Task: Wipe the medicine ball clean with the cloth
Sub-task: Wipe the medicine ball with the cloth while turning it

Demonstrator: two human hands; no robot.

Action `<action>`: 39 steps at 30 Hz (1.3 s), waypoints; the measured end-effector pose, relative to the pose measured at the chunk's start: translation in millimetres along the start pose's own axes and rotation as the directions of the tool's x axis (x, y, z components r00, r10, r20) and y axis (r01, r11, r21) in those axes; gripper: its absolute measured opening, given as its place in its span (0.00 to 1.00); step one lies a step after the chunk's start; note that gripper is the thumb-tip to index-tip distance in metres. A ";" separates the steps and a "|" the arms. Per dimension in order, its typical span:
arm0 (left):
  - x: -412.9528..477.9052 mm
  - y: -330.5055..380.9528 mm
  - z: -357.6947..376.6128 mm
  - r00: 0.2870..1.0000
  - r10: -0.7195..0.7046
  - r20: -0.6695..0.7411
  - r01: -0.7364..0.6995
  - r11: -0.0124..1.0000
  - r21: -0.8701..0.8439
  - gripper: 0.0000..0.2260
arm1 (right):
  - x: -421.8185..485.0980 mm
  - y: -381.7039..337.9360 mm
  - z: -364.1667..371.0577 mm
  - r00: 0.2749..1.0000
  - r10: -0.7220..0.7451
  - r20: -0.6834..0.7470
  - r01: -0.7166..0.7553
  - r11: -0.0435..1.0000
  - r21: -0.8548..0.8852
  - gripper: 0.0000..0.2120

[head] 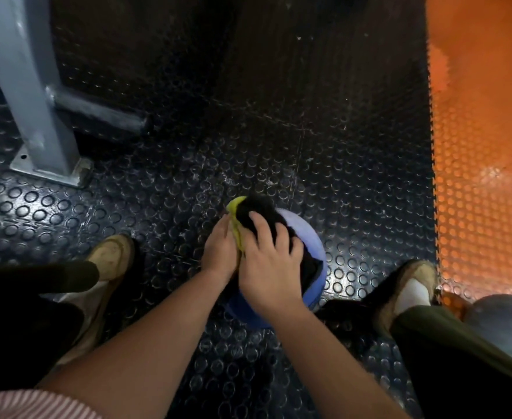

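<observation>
A blue medicine ball [304, 237] rests on the studded black floor between my feet. A black cloth with a yellow side [256, 211] is draped over the ball's top and left. My right hand [271, 264] presses flat on the cloth, fingers spread over the ball's top. My left hand [220, 251] holds the ball's left side, fingers against the yellow edge of the cloth. Much of the ball is hidden under hands and cloth.
A grey metal frame post [34, 104] is bolted to the floor at far left. Orange studded matting [484, 146] runs along the right. My shoes [112, 255] [412, 282] flank the ball. A dark grey ball [506, 322] sits at lower right.
</observation>
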State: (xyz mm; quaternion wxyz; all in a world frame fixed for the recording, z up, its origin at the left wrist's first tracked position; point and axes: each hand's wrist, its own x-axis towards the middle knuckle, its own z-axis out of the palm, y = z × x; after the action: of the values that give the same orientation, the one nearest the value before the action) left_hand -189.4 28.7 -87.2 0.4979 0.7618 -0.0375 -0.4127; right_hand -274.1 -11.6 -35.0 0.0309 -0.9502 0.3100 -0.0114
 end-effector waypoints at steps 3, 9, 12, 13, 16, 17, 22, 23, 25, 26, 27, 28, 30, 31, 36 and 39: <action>-7.6 4.9 7.8 0.994 -0.035 -0.106 0.024 0.994 -0.108 0.17 | 13.2 4.7 -2.5 0.999 -0.036 0.020 0.038 0.995 -0.091 0.16; -24.0 13.8 30.3 0.952 -0.003 -0.305 -0.023 0.996 -0.083 0.17 | 34.4 34.7 -3.0 0.995 -0.100 -0.001 0.099 0.994 -0.051 0.12; -24.5 14.6 29.9 0.950 0.013 -0.312 -0.036 0.997 -0.067 0.17 | 55.7 56.3 -7.1 0.991 0.007 0.136 -0.020 0.995 0.095 0.17; -24.7 15.2 29.7 0.952 0.015 -0.305 -0.037 0.997 -0.069 0.17 | 70.7 70.5 1.6 0.960 0.114 0.257 -0.153 0.979 0.137 0.19; -28.1 13.3 28.6 0.954 0.031 -0.299 -0.050 0.997 -0.056 0.16 | 104.1 93.0 16.7 0.711 0.297 0.637 -0.457 0.884 0.100 0.26; -30.5 12.0 28.4 0.953 0.026 -0.301 -0.049 0.996 -0.069 0.16 | 108.0 93.8 18.2 0.676 0.307 0.670 -0.482 0.872 0.087 0.26; -35.4 5.2 27.1 0.936 0.001 -0.351 -0.034 0.996 -0.088 0.15 | 74.2 52.9 -1.4 0.873 0.245 0.422 -0.281 0.959 0.024 0.20; -34.5 3.8 27.5 0.938 0.001 -0.348 -0.033 0.996 -0.086 0.15 | 61.1 40.3 -3.8 0.925 0.185 0.333 -0.197 0.980 0.002 0.19; -33.5 1.5 28.4 0.945 0.015 -0.326 -0.057 0.991 -0.120 0.15 | 37.9 19.8 -3.2 0.968 0.071 0.241 -0.067 0.997 -0.025 0.20; -33.7 1.1 28.1 0.946 0.016 -0.323 -0.067 0.987 -0.146 0.17 | 33.0 15.5 -5.8 0.972 0.041 0.233 -0.041 0.999 -0.004 0.21; -33.2 -0.2 27.2 0.946 0.017 -0.322 -0.073 0.984 -0.161 0.18 | 32.9 15.2 -8.1 0.975 0.001 0.221 -0.004 1.000 0.012 0.22; -34.2 -0.6 26.3 0.947 0.021 -0.320 -0.077 0.984 -0.162 0.17 | 35.6 18.2 -11.6 0.970 -0.042 0.238 0.037 0.999 0.026 0.21; -36.5 -1.5 24.8 0.950 0.022 -0.310 -0.074 0.985 -0.156 0.15 | 50.9 37.3 -9.1 0.952 -0.045 0.304 0.034 0.999 0.042 0.20; -38.2 -1.8 23.4 0.953 0.020 -0.301 -0.075 0.982 -0.171 0.15 | 64.1 53.9 0.1 0.919 0.043 0.392 -0.083 0.993 0.083 0.21; -41.5 -3.6 17.7 0.958 0.022 -0.287 -0.079 0.979 -0.189 0.14 | 102.1 81.4 23.0 0.624 0.336 0.706 -0.519 0.853 0.053 0.32; -38.4 -3.4 9.9 0.943 -0.020 -0.333 -0.041 0.983 -0.176 0.13 | 91.4 60.2 9.7 0.712 0.318 0.626 -0.455 0.888 0.067 0.24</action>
State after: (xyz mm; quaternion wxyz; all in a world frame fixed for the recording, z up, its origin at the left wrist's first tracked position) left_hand -222.3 41.2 -68.8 0.5663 0.7721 0.0810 -0.2767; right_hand -235.3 -113.5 -48.4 0.2319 -0.8081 0.4738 0.2621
